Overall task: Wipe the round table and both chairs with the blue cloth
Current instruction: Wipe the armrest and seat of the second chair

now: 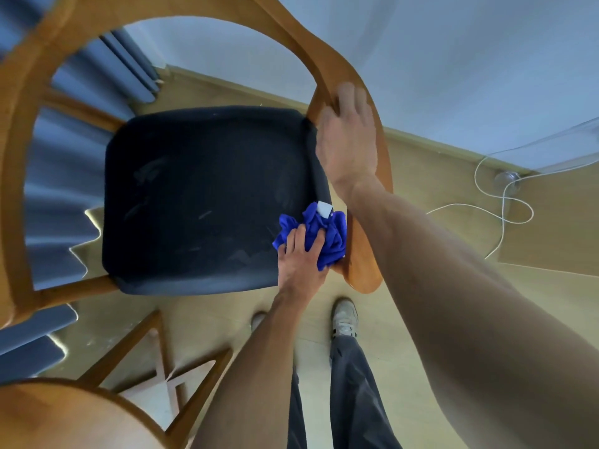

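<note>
A: Head view, looking straight down. Left hand (299, 257) gripped the bunched blue cloth (319, 233), fingers curled into it, at the near right corner of the dark seat cushion (201, 196), just beside the armrest.

B: And the other hand?

A: Right hand (346, 140) sat on the curved wooden arm of the chair (327, 59), fingers wrapped over the rail above the seat's far right corner. Somewhat blurred.

B: Cloth details?

A: White tag (324, 209) showed on its far side. Cloth touched both cushion and wood frame.

B: Table?

A: Round table (58, 416) edge showed at lower left, its crossed legs below. Pale streaks marked the cushion. White cord (499, 202) looped on the floor (437, 189) at right, curtain (64, 176) at left, shoes (345, 319) below the seat.
</note>
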Demonstrator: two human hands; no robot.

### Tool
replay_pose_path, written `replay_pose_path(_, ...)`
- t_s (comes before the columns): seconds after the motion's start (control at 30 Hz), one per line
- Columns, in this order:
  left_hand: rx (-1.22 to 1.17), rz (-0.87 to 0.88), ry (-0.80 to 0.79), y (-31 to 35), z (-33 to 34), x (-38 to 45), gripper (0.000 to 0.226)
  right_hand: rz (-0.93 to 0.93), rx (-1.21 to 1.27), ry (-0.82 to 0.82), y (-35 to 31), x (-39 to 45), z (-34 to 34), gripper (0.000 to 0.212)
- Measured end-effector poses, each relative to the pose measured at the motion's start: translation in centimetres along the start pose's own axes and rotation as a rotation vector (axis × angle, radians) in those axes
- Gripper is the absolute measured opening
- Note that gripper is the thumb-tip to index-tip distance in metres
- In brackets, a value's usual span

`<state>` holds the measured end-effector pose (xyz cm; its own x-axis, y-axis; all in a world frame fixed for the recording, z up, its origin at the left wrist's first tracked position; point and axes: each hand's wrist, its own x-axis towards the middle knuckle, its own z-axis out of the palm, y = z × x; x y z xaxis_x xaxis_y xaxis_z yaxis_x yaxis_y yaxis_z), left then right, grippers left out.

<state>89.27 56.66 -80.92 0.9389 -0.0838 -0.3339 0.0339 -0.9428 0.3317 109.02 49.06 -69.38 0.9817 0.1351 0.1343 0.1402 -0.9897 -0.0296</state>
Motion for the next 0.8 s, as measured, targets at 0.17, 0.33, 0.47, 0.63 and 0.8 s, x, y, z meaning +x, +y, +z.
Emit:
replay_pose_path(0.17,-0.039,-0.054,0.003,-0.1,-0.5,-1.1,0.079,0.17,0.16,-0.027,-0.2,0.1,-1.6,0.002)
replay_pose_path(0.33,-0.061,-0.159,0.035,-2.5,0.6,-5.5,0.078,0.14,0.041,-0.049,-0.1,0.1,-1.5,0.018)
replay_pose_path(0.47,-0.054,-0.379,0.059,-6.5,1.6,-9.7,0.074,0.134,0.008,-0.055,0.1,0.0,-1.2,0.017)
replay_pose_path(0.63,-0.187,-0.626,0.143,-8.1,0.5,-9.0,0.065,0.123,0.005,-0.021,-0.1,0.0,-1.1,0.014)
replay_pose_path(0.8,-0.251,-0.781,0.181,-6.1,0.1,-7.3,0.069,-0.077,-0.212,-0.035,-0.5,-0.5,-0.9,0.016)
